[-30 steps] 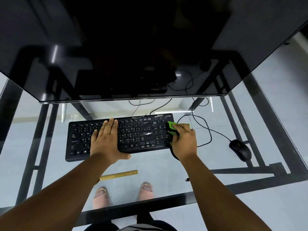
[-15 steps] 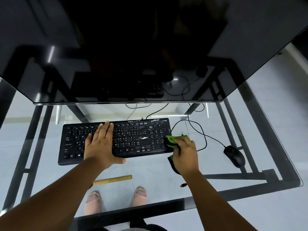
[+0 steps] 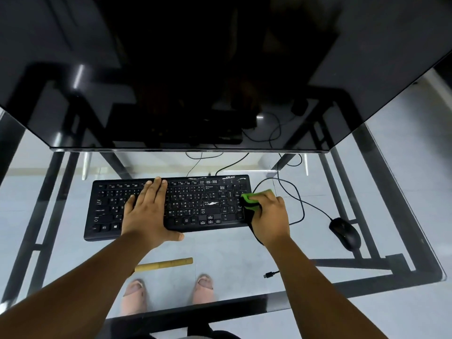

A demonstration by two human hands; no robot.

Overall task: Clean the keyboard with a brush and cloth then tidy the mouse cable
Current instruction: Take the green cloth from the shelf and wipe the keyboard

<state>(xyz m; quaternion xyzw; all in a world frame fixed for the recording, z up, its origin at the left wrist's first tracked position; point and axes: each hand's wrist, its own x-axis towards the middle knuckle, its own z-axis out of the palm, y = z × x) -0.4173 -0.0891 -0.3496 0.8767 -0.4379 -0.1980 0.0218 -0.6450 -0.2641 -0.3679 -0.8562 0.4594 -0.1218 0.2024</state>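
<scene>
The left hand point(image 3: 146, 211) lies flat, fingers spread, on the left-centre keys of the black keyboard point(image 3: 195, 204), thumb at its near edge. The right hand point(image 3: 271, 216) has its grip clamped on a green and black cloth point(image 3: 252, 200), pressed against the keyboard's right end. Right of this grip, the mouse cable point(image 3: 300, 201) loops across the glass bench point(image 3: 232, 250) to the black mouse point(image 3: 344, 232). Near-side of the left grip lies a tan brush handle point(image 3: 163, 264); its bristle end is hidden under the forearm.
</scene>
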